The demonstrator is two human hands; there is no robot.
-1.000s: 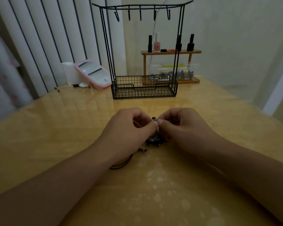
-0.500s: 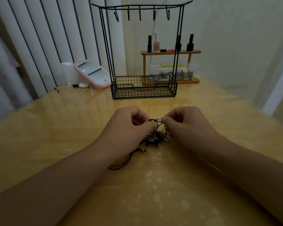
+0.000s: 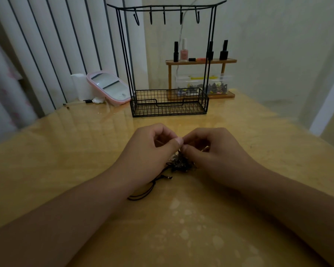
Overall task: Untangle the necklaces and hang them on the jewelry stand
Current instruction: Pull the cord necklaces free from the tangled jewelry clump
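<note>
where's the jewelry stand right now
In the head view the jewelry stand sits upright at the table's far centre, beyond both hands, between the pink mirror and wooden shelf.

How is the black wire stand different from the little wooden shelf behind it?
The jewelry stand is thin black wire, while the wooden shelf is brown wood. The jewelry stand is taller, with a row of bare hooks across its top; the wooden shelf is lower and carries nail polish bottles. The jewelry stand has a wire basket at its base; the wooden shelf has a clear box under its top board. Both stand upright on the table.
</note>
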